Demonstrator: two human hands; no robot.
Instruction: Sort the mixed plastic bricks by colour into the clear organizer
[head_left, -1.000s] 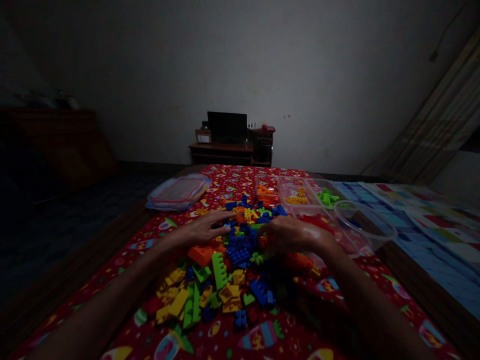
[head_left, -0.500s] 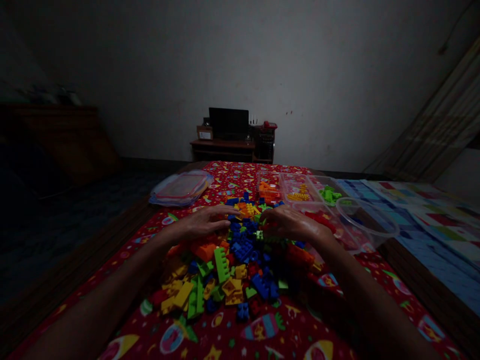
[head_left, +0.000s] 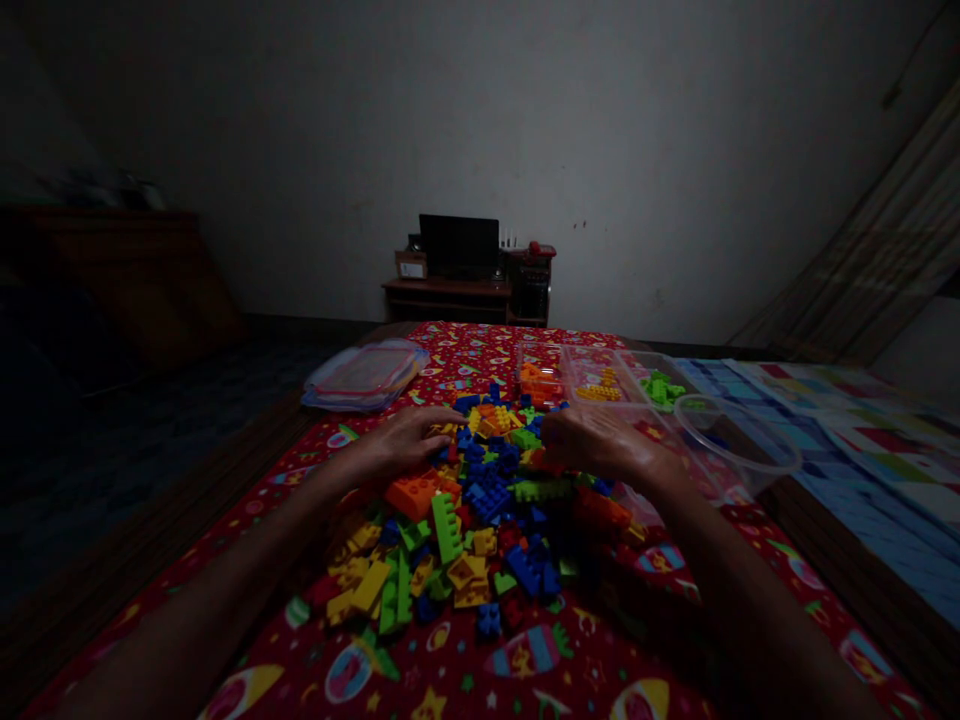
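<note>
Left grip (head_left: 409, 440) and right grip (head_left: 600, 440), holds unclear, curve over studded, blocky plastic bricks (head_left: 486, 498).

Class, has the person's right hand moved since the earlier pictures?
Yes: the right hand has shifted slightly rightward in the view, judged against the black monitor.
</note>
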